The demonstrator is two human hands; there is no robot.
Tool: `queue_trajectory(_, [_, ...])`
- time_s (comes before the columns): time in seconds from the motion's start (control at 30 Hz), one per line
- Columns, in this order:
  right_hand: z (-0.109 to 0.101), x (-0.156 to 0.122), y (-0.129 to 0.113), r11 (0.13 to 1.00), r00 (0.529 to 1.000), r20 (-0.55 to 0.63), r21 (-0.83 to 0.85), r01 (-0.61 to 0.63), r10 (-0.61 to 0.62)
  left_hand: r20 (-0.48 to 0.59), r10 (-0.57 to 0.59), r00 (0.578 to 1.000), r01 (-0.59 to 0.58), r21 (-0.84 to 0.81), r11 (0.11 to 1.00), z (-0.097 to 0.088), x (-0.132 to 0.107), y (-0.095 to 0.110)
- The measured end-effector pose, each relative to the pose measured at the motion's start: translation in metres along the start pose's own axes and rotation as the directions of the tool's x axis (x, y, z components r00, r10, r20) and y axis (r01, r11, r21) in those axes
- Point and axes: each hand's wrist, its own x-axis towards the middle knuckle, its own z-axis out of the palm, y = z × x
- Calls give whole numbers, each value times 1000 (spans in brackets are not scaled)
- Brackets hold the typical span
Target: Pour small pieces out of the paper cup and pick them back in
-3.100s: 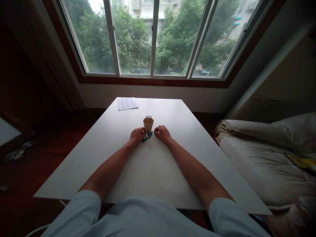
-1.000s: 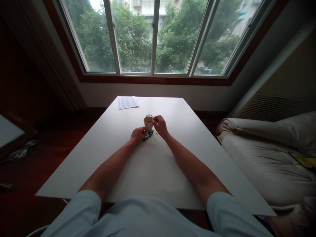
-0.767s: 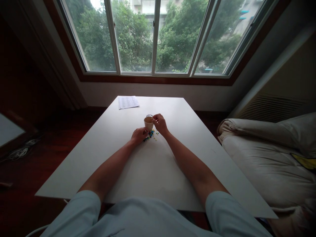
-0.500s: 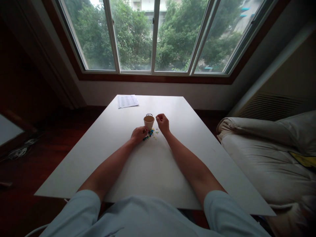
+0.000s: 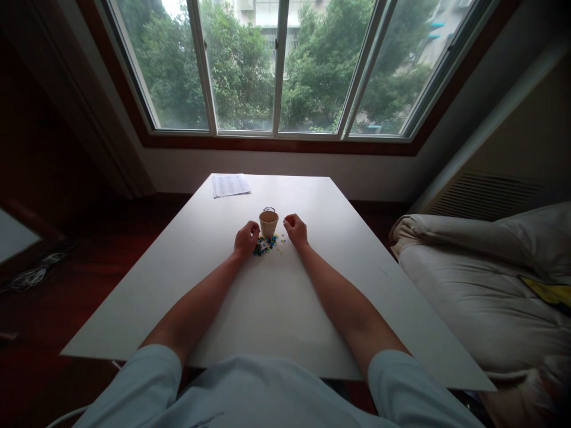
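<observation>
A tan paper cup [image 5: 269, 226] stands upright on the white table, its open top facing me. Small beads [image 5: 266, 245] in blue, green, yellow and dark colours lie scattered in front of its base, with a few paler ones to the right. My left hand [image 5: 246, 239] is just left of the cup, fingers curled with the tips pinched together at the cup's side. To the right of the cup, a little apart from it, my right hand [image 5: 296, 230] is also closed in a pinch. Anything between either hand's fingertips is too small to make out.
Behind the cup lies a thin dark loop [image 5: 269, 209], partly hidden. Printed sheets of paper [image 5: 232, 185] rest at the far left of the white table [image 5: 276, 309]. A pale padded sofa [image 5: 468, 285] stands to the right, and a window is beyond the table.
My left hand has lifted from the beads beside the cup's base and moved slightly up and left, uncovering more beads. My right hand has lowered a little, beside the cup.
</observation>
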Motion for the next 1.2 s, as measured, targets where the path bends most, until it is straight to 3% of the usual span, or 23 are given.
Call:
queue_trajectory(0.33, [-4, 0, 5, 999, 1000, 29, -37, -6, 7, -114, 35, 993, -37, -20, 999, -5, 8, 0])
queue_trajectory(0.57, [1, -1, 3, 997, 998, 52, -66, 30, -26, -236, -47, 971, 20, -116, 993, -8, 26, -1])
queue_trajectory(0.77, [1, 0, 7, 996, 999, 42, -89, 9, -6, -250, -133, 959, 95, -159, 983, 2, 43, 7])
queue_trajectory(0.97, [1, 3, 7, 995, 999, 49, -101, 6, -1, -271, -37, 962, -8, -165, 986, 3, 46, 25])
queue_trajectory(1.2, [2, 3, 3, 994, 999, 39, -106, 32, -28, -173, 85, 981, -104, -105, 989, -1, 42, 36])
